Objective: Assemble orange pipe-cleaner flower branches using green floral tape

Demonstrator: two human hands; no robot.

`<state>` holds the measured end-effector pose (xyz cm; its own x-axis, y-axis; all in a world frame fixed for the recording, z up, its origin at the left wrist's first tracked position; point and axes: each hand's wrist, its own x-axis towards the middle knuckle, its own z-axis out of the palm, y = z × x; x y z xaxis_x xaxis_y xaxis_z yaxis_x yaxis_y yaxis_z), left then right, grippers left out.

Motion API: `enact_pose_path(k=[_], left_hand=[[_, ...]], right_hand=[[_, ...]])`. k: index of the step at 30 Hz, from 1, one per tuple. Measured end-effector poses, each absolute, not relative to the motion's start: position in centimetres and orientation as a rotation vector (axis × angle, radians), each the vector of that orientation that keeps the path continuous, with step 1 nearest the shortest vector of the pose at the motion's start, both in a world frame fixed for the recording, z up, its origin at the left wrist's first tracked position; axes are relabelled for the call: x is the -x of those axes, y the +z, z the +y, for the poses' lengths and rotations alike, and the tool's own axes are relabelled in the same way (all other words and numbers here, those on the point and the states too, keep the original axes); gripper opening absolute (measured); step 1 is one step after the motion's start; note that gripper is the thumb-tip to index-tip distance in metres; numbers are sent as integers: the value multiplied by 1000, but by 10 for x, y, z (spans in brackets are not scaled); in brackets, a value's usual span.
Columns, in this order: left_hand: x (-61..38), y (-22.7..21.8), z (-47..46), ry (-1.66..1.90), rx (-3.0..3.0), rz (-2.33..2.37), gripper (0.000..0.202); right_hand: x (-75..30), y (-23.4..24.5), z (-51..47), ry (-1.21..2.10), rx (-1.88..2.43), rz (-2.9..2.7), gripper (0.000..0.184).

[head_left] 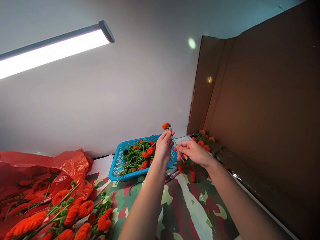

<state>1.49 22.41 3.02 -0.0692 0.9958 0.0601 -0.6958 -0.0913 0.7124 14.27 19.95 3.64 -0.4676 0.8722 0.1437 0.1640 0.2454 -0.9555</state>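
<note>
An orange chenille flower [165, 125] with a green stem stands raised between my hands, above the right end of the blue basket. My left hand [164, 144] is closed on its stem just below the flower head. Lower on the same stem, my right hand [192, 150] pinches with thumb and fingers. Behind my left wrist sits the blue plastic basket [113, 170], holding several orange flowers [145, 154] with tangled green stems. More orange flowers [193, 176] lie below my right hand, partly hidden by it.
At left, a red plastic bag [67, 160] spills many orange flowers [71, 213]. A tool that looks like scissors [172, 175] lies by the basket on the camouflage-patterned cloth [172, 220]. Tall cardboard [260, 100] stands at right, a lamp [62, 46] at upper left.
</note>
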Motion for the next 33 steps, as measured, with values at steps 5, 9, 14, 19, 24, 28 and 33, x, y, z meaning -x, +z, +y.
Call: enact_pose_path(k=[5, 9, 14, 19, 24, 28, 33], left_hand=[[-17, 26, 225, 1602, -624, 627, 31], [-17, 24, 225, 1602, -637, 648, 31], [-17, 24, 225, 1448, -784, 601, 36], [-19, 21, 227, 1547, -812, 668, 30], [-19, 19, 227, 1586, -842, 674, 25], [-11, 19, 228, 1484, -937, 597, 29], [-2, 13, 234, 1466, -1048, 662, 26]], right_hand=[[-142, 35, 200, 1268, 969, -1814, 29], [-141, 34, 202, 1256, 981, -1834, 31], [-142, 33, 204, 1235, 996, -1757, 31], [-142, 31, 205, 1257, 962, -1782, 31], [-141, 30, 205, 1261, 965, -1773, 28], [-143, 29, 206, 1233, 980, -1745, 26], [-144, 28, 206, 1223, 1010, -1721, 29]])
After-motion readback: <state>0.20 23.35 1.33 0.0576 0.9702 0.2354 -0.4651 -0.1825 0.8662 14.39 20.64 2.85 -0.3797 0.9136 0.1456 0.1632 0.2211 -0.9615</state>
